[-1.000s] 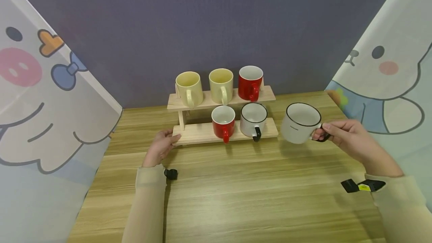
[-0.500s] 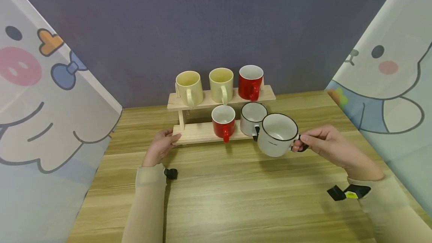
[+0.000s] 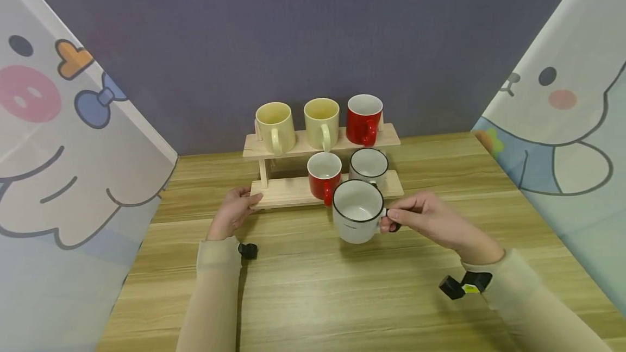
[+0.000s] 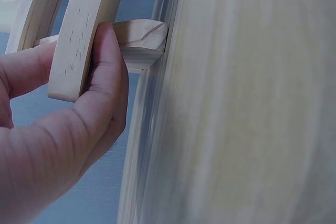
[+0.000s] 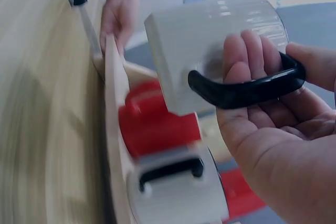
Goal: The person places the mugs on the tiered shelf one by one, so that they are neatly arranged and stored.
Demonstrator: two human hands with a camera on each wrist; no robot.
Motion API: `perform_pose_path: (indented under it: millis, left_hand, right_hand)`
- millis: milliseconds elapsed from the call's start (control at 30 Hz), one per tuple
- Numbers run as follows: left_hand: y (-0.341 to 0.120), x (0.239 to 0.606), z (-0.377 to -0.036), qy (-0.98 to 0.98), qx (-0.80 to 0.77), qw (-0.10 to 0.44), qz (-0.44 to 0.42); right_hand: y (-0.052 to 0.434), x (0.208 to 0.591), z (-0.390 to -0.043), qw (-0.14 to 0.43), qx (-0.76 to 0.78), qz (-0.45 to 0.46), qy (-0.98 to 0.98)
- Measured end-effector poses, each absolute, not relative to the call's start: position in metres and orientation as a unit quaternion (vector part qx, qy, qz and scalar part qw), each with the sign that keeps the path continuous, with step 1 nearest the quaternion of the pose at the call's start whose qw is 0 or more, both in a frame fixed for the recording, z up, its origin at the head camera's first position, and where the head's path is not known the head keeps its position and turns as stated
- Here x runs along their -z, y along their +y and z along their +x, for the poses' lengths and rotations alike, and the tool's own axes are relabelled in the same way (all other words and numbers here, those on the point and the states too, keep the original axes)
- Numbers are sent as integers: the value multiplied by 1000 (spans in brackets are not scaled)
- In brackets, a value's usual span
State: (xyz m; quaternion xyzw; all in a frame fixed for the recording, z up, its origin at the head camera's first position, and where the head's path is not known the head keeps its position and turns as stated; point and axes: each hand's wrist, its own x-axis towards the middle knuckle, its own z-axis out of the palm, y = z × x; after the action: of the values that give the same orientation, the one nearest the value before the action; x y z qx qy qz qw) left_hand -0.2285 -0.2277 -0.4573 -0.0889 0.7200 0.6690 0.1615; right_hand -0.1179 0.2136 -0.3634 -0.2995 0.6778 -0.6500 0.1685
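In the head view my right hand (image 3: pixel 430 221) holds a white mug (image 3: pixel 358 213) with a black rim by its black handle, raised in front of the rack's lower shelf. The right wrist view shows the fingers curled through that handle (image 5: pixel 252 92). My left hand (image 3: pixel 233 212) pinches the left end of the lower board (image 3: pixel 283 193) of a two-tier wooden rack; the left wrist view shows thumb and fingers on either side of the board (image 4: pixel 79 35). On the lower shelf stand a red mug (image 3: pixel 324 177) and another white, black-rimmed mug (image 3: pixel 369 164), partly hidden behind the held one.
The upper shelf (image 3: pixel 298 148) carries two yellow mugs, one at left (image 3: pixel 276 129) and one in the middle (image 3: pixel 321 124), and a red mug (image 3: pixel 363 119) at right. A grey wall (image 3: pixel 313 31) rises behind. Cartoon-printed panels flank the wood-grain table (image 3: pixel 313 292).
My right hand has carried the white mug leftward and nearer to me, from right of the rack to before the lower shelf. The left hand has stayed on the board.
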Motion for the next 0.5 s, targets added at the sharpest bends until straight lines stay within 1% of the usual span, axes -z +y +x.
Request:
perform_pose_path:
  millis: [300,500]
  left_hand:
    - [-230,460,-230,723,-665,163,-90]
    - [-229,460,-231,713,-677,164,-79]
  right_hand:
    - [155,371,-120,178,639,-250,705]
    - [114,378,-121,164,655,-215,706]
